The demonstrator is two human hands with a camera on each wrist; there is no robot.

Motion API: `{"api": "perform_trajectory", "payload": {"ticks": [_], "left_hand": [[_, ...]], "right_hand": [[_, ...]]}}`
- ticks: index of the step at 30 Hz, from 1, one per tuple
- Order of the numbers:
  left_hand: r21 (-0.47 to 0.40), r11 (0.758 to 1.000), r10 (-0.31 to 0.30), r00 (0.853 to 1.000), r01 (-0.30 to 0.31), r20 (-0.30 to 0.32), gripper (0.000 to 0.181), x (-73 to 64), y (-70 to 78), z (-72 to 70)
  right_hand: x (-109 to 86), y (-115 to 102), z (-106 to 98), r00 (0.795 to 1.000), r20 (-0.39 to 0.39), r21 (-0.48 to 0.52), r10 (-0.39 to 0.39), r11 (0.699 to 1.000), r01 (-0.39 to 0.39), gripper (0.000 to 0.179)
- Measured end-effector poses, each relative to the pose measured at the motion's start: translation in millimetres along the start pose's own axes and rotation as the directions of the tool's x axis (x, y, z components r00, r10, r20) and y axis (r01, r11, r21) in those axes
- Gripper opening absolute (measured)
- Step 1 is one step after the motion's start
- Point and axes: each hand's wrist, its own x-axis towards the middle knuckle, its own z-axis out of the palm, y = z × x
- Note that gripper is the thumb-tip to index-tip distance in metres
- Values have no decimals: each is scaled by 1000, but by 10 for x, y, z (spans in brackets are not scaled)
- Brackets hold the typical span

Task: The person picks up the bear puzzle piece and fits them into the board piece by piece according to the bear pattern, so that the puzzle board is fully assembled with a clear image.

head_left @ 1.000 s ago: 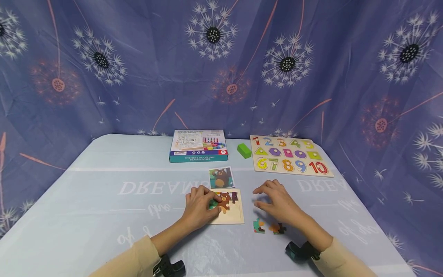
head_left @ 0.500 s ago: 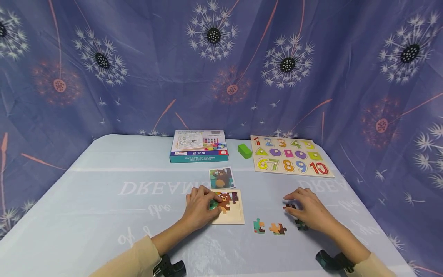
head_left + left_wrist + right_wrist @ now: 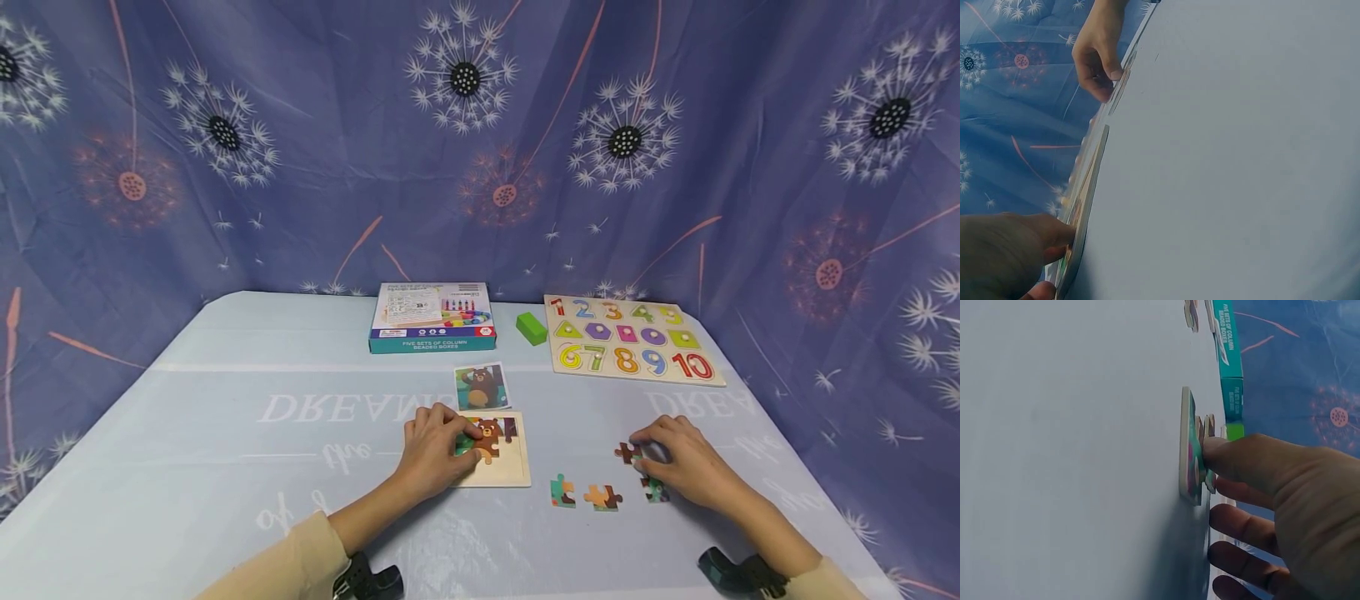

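The left hand [image 3: 435, 446] rests over the left side of a wooden puzzle board [image 3: 510, 471], its curled thumb and index finger holding the part-filled bear picture. In the left wrist view, this hand's fingers [image 3: 1057, 232] lie at the board's edge. To the right, the right hand [image 3: 686, 462] has its thumb and index finger at a brown puzzle piece [image 3: 627, 452]; whether they pinch it I cannot tell. Just below the thumb lies a dark green puzzle piece [image 3: 654, 490]. The right wrist view has the thumb [image 3: 1216, 453] beside a teal piece [image 3: 1189, 450], other fingers spread behind.
Two loose puzzle pieces, one teal and orange [image 3: 562, 492], one orange and brown [image 3: 603, 497], lie between board and right hand. Above the board is a bear picture card [image 3: 482, 386]. Farther back are a beaded toy box [image 3: 432, 321], a green block [image 3: 532, 329] and a number board [image 3: 630, 337].
The right hand has moved right and toward the person, from beside the board to the loose pieces at the right, uncovering the orange and brown piece. The left hand has stayed on the board.
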Motion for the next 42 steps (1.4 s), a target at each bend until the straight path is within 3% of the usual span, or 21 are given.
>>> {"api": "perform_trajectory", "payload": {"ticks": [20,29,42], "left_hand": [[7,1000,2,1000,-2,-4,14,-4,5,-5],[4,1000,2,1000,-2,-3,14,-3,4,-5],[-8,1000,-3,1000,3,2,14,0,6,-2]], "right_hand": [[-15,5,-46,999,43,16,19,1000,-20,28],[-27,-3,-45,1000,15,10,2,1000,-3,28],[99,-295,-30,997,-24,78,-76,994,78,30]]}}
